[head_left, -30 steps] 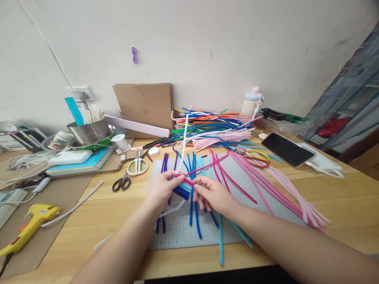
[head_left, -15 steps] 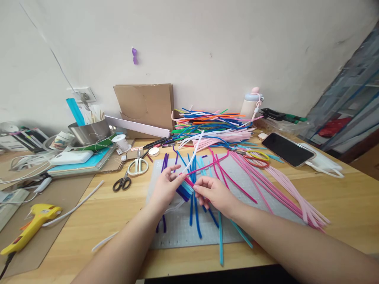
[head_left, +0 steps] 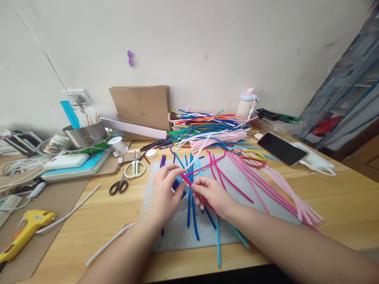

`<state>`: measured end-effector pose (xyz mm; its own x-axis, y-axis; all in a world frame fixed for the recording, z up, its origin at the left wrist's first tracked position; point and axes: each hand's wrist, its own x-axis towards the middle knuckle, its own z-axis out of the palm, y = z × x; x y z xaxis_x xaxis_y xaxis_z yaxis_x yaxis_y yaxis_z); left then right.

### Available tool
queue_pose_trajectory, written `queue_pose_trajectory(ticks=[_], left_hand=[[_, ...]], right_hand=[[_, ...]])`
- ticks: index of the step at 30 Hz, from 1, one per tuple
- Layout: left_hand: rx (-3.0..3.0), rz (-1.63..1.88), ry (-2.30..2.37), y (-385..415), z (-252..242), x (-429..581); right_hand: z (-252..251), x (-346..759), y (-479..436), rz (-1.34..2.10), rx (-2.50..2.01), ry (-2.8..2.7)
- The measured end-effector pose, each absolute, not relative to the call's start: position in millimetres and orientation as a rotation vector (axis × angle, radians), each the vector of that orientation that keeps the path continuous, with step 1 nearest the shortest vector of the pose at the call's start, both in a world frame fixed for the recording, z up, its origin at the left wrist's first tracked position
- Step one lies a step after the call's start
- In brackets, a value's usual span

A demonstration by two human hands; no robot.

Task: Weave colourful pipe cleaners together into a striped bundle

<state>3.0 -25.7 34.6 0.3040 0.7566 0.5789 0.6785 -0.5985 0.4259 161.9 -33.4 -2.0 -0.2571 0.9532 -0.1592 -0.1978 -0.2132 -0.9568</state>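
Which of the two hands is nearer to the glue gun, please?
Left. The left hand is to the right of the glue gun and slightly farther back; the right hand is farther right, beyond the left one.

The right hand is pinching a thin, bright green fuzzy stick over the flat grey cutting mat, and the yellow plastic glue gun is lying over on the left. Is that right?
Not quite: the head view shows that the thin fuzzy stick pinched by the right hand over the flat grey cutting mat is dark pink, not green. The yellow plastic glue gun does lie on the left.
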Motion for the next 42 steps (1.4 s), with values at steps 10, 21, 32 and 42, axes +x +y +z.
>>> queue_pose_trajectory(ticks=[10,21,32,42], left_hand=[[2.569,1.045,1.385,-21.9,31.9,-0.1],[2.792,0.809,1.251,-26.0,34.8,1.7],[2.171,1.734,1.191,-44.0,39.2,-3.6],[1.577,0.612,1.188,-40.5,18.0,23.9]], right_hand=[[-6.0,163.0,-32.5,1.66,-1.029,-1.09],[-2.0,161.4,-37.2,1.713,-1.042,-1.091],[6.8,169.3,-31.9,1.755,-0.979,-0.876],[22.3,182.3,-27.2,1.681,-0.815,-0.811]])
